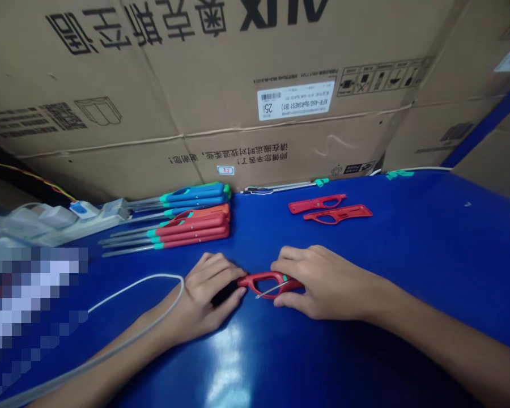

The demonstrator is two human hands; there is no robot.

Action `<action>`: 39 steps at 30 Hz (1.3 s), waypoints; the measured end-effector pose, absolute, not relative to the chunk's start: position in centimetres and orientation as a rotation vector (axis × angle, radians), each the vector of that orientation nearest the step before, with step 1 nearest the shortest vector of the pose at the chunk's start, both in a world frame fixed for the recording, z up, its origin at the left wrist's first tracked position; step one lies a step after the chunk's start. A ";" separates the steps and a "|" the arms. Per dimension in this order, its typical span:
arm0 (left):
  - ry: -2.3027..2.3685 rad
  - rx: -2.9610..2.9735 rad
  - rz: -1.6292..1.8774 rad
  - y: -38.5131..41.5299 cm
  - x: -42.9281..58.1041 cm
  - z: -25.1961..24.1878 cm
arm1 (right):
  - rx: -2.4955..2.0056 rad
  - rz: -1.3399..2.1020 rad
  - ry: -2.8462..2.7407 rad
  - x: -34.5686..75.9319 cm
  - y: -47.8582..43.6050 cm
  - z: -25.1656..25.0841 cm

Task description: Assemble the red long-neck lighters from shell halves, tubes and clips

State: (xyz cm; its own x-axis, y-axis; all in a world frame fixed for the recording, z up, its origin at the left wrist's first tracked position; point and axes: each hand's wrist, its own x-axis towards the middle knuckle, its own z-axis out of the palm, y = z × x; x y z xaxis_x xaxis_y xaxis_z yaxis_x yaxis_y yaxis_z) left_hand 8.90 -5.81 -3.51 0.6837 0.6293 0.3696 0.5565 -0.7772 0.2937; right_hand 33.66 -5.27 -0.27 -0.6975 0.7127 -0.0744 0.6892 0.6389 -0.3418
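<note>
A red stick lighter (261,277) with a looped trigger guard and a small green trigger lies level between my hands, low over the blue table or touching it. Fingers and thumb of my left hand (215,289) pinch its left, narrow end. Around the wider right end closes my right hand (318,283), covering most of that part. A thin metal shaft (272,289), like a screwdriver blade, sticks out from under the right fingers and crosses the guard opening. Its handle is hidden in the palm.
Stacked red lighters (191,229) and blue lighters (195,195) lie at back left, beside a power strip (89,218). Two red casing halves (340,213) and thin metal rods (280,186) lie behind. A large carton (221,113) walls the back. A white cable (131,328) crosses my left forearm.
</note>
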 end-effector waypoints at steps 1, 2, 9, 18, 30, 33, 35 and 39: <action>0.980 2.734 0.693 -5.8 8.8 -3.6 | -1.177 0.523 -2.778 33.7 -5.3 -0.3; 0.994 2.730 0.698 -5.8 8.8 -3.7 | -1.167 0.514 -2.768 33.7 -5.3 -0.4; 1.084 2.685 0.633 -6.1 8.9 -3.6 | -1.178 0.513 -2.722 33.6 -5.5 -0.7; 1.167 2.499 0.659 -5.9 9.0 -4.1 | -1.130 0.479 -2.680 33.8 -5.5 -0.8; 1.144 2.562 0.614 -5.4 8.7 -4.6 | -1.166 0.531 -2.464 34.9 -4.8 0.2; 1.098 2.619 0.627 -5.4 8.7 -4.4 | -1.230 0.471 -2.399 35.7 -3.8 0.2; 1.068 2.645 0.645 -5.4 8.7 -4.3 | -1.270 0.480 -2.386 36.3 -3.1 0.0; 1.046 2.665 0.665 -5.5 8.6 -4.2 | -1.358 0.585 -2.384 37.3 -2.0 -0.4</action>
State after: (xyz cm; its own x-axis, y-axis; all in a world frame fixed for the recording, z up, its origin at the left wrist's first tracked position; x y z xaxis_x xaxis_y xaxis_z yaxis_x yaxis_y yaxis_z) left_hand 8.60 -5.47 -4.24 0.6479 0.6843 0.3347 0.5933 -0.7289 0.3416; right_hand 37.29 -2.01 -0.36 -0.4886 0.8684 0.0840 0.7309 0.4600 -0.5041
